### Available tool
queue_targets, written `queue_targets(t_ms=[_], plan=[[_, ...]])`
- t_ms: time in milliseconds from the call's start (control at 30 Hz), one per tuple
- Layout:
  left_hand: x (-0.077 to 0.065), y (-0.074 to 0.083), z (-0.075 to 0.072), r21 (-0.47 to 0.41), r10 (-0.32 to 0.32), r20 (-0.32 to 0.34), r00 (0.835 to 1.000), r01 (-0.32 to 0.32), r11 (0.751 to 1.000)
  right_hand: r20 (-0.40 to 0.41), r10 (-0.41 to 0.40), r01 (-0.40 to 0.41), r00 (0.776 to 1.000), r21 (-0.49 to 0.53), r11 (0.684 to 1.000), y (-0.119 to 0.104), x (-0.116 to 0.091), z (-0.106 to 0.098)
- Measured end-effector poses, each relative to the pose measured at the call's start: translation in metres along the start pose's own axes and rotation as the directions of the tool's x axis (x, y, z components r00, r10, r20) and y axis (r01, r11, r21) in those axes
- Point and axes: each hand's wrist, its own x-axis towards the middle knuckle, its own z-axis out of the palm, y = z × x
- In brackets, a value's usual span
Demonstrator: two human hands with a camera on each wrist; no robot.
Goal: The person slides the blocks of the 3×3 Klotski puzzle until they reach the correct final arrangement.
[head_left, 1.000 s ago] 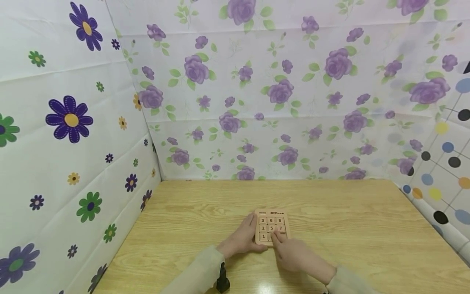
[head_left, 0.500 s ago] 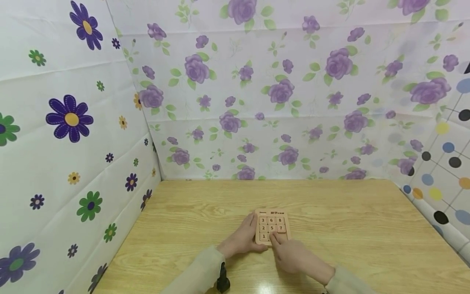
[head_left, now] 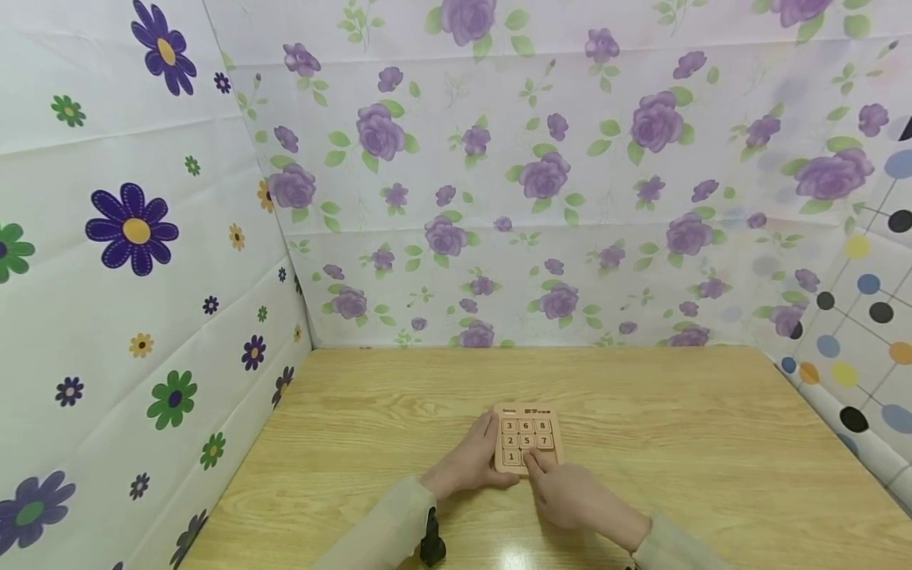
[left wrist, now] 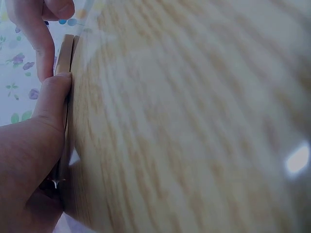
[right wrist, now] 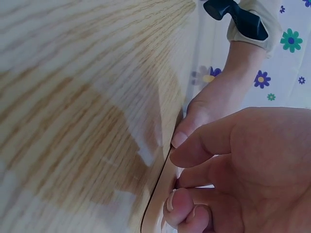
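Observation:
A wooden number slide puzzle (head_left: 545,457) lies flat on the table, with numbered tiles in rows reading 3 6 8, 2 5 7 and a 1 at lower left. My left hand (head_left: 466,463) grips its left side, fingers along that edge and thumb (left wrist: 56,90) on the near edge. With an outstretched finger, my right hand (head_left: 570,492) touches the bottom row, just right of the 1 tile, covering most of that spot. In the right wrist view the other fingers (right wrist: 180,204) of this hand are curled in over the board, holding nothing.
The light wood-grain table (head_left: 677,427) spreads around the puzzle. Floral cloth (head_left: 442,190) hangs behind it, with a daisy-print cloth (head_left: 107,317) on the left and a dotted one (head_left: 855,332) at right. A black strap (head_left: 431,538) sits at the left cuff.
The right fingertip has slid slightly left along the bottom row. The left hand and the puzzle stay in place.

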Motion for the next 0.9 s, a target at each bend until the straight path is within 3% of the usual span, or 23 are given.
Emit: queue_targets(t_ms=[367, 900], plan=[[0.000, 0.000, -0.001, 0.005, 0.016, -0.010, 1.000, -0.016, 1.000, 0.035, 0.007, -0.007, 0.999, 0.014, 1.000, 0.002, -0.002, -0.001], [0.001, 0.000, -0.001, -0.005, 0.030, -0.013, 0.999, -0.030, 1.000, 0.015, -0.023, 0.023, 1.000, 0.023, 0.999, 0.011, -0.006, 0.003]])
